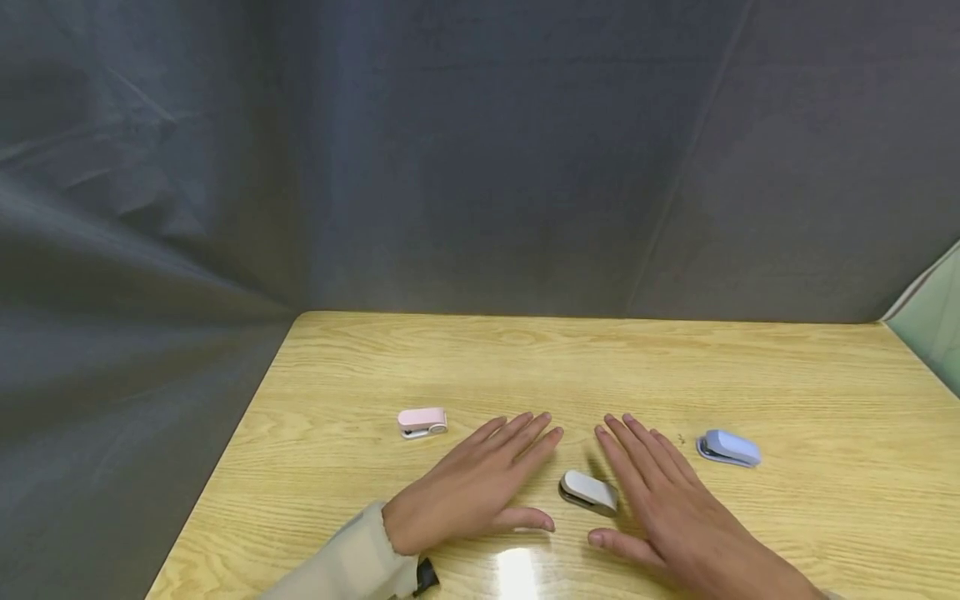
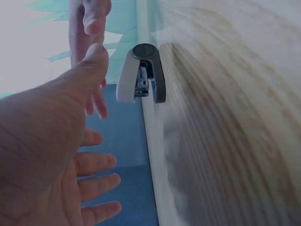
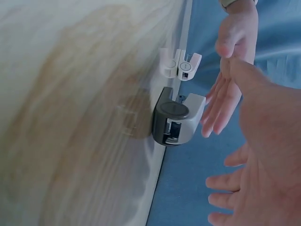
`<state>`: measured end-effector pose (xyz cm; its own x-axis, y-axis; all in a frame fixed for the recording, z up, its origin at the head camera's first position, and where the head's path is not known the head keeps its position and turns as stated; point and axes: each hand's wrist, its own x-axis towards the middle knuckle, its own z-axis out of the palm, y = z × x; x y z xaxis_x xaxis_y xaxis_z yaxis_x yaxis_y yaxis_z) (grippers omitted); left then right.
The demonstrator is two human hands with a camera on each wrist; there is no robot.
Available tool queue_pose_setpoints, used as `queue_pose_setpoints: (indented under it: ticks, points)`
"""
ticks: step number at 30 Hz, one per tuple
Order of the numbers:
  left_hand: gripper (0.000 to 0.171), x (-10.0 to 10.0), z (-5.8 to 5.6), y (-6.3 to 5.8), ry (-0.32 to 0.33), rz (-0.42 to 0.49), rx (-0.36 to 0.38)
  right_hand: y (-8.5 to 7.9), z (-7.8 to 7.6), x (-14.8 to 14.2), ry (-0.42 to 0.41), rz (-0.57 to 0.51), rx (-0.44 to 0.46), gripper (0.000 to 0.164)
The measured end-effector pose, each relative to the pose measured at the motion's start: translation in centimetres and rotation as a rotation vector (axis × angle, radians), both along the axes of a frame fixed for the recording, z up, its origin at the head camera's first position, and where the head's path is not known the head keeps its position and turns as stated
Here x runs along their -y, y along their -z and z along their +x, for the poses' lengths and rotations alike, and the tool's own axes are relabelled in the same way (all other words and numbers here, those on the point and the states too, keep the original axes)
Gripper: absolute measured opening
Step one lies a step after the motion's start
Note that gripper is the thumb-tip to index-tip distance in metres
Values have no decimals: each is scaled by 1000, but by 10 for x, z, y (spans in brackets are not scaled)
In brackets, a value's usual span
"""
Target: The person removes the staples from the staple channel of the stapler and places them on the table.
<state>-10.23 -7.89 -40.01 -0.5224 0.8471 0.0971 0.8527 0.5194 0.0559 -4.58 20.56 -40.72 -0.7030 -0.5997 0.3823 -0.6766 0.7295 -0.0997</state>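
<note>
A small stapler (image 1: 589,492) with a white top and dark grey base sits on the table between the two hands. To its left, my left hand (image 1: 480,483) is held palm down with straight fingers and the thumb out to the side. My right hand (image 1: 667,508) mirrors it on the other side, its fingers close beside the stapler's hinge end. Neither hand holds anything. In the left wrist view the same stapler (image 2: 141,75) shows its front opening; the right wrist view shows its rear hinge. A pink stapler (image 1: 422,422) lies beyond the left hand, a blue stapler (image 1: 728,448) beyond the right.
The wood-grain table (image 1: 570,358) ends at a dark grey curtain (image 1: 480,167) behind and at the left. A few tiny bits lie near the blue stapler. A pale green surface (image 1: 937,325) shows past the right edge. A black strap (image 1: 426,577) is by the left cuff.
</note>
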Motion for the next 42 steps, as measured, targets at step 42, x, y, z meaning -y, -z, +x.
queue_pose_setpoints:
  ticks: [42]
  points:
    - [34,-34,-26,14,-6,82,170,12,-13,-2,49,51,36,43]
